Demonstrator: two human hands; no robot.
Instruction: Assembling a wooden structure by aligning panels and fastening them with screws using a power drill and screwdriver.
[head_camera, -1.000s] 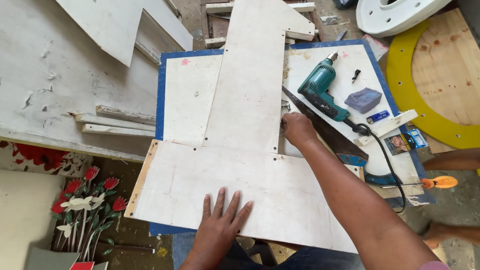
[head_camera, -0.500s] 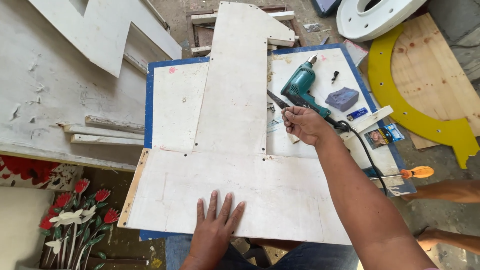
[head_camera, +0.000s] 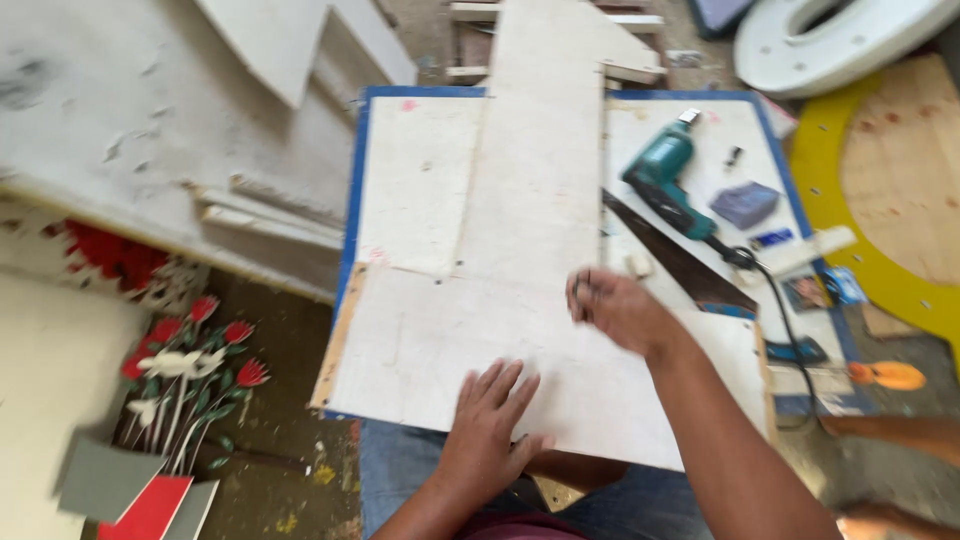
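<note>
My left hand (head_camera: 492, 425) lies flat, fingers spread, palm down on the near edge of the large white-painted plywood cut-out (head_camera: 520, 300), shaped like an upside-down T. The cut-out lies across the blue-edged white work table (head_camera: 410, 190), its long stem pointing away from me, its wide bar nearest my lap.

My right hand (head_camera: 612, 310) is above the cut-out where stem meets bar, fingers curled in; blurred, so I cannot tell whether it pinches anything small.

To the right of the stem on the table: teal electric drill (head_camera: 664, 178) with black cord, dark handsaw blade (head_camera: 672, 255) lying aslant just beside the drill, grey-blue block (head_camera: 745, 204) near the drill. Yellow ring-shaped board (head_camera: 860, 240) beyond the table's right edge. Red painted flowers (head_camera: 190, 350) on the floor to my left.
</note>
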